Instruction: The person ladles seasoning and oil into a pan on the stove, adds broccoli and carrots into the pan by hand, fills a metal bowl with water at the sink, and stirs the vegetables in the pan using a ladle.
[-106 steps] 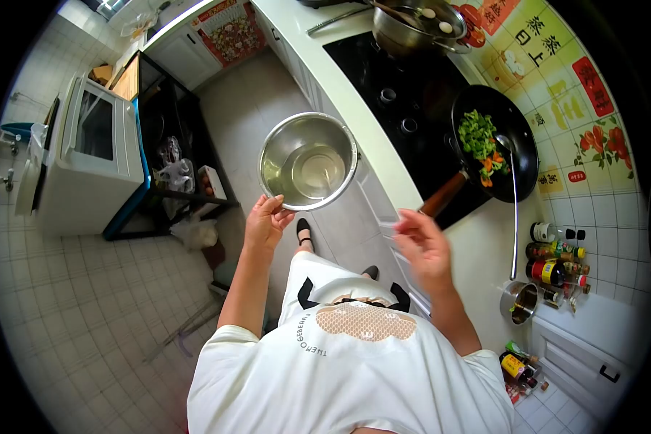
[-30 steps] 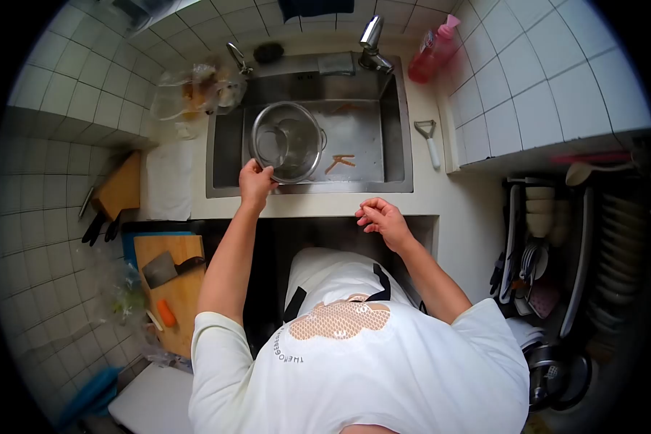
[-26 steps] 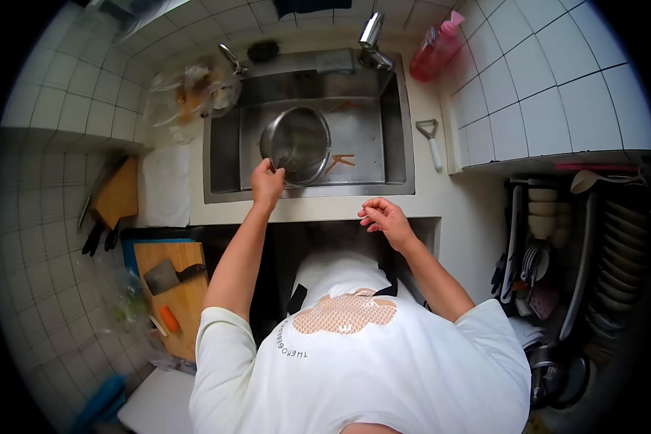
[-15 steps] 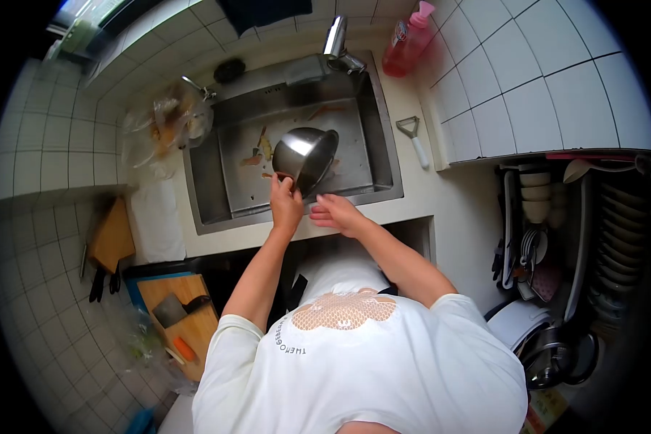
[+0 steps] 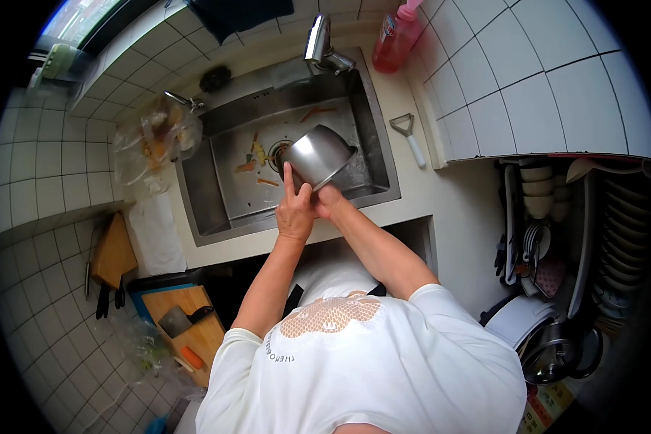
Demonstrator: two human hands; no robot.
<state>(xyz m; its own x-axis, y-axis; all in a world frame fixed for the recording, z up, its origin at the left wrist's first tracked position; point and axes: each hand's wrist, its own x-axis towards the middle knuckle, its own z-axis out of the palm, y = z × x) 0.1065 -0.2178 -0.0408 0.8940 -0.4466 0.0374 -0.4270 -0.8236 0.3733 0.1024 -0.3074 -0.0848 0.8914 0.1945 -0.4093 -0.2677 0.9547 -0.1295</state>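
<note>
A steel bowl [image 5: 317, 155] is tipped on its side over the sink [image 5: 228, 189], its shiny outside toward the left and its mouth facing right and down. My left hand [image 5: 295, 208] grips the bowl near its lower left, with the index finger stretched along the outside. Close beside it, my right hand [image 5: 327, 200] is at the bowl's lower edge, its fingers mostly hidden behind the bowl and the left hand. Orange and yellowish peelings [image 5: 259, 153] lie on the sink floor around the drain.
A faucet [image 5: 318, 45] stands behind the sink. To its right are a pink soap bottle [image 5: 396, 40] and a peeler [image 5: 410, 139]. A plastic bag [image 5: 155, 137] sits at the left. A cleaver [image 5: 175, 320] and carrot [image 5: 191, 356] rest on a cutting board [image 5: 208, 340].
The bowl has gone from upright near a stove to tipped over the sink. My right hand has come in from the right to the bowl's lower edge. The view has shifted.
</note>
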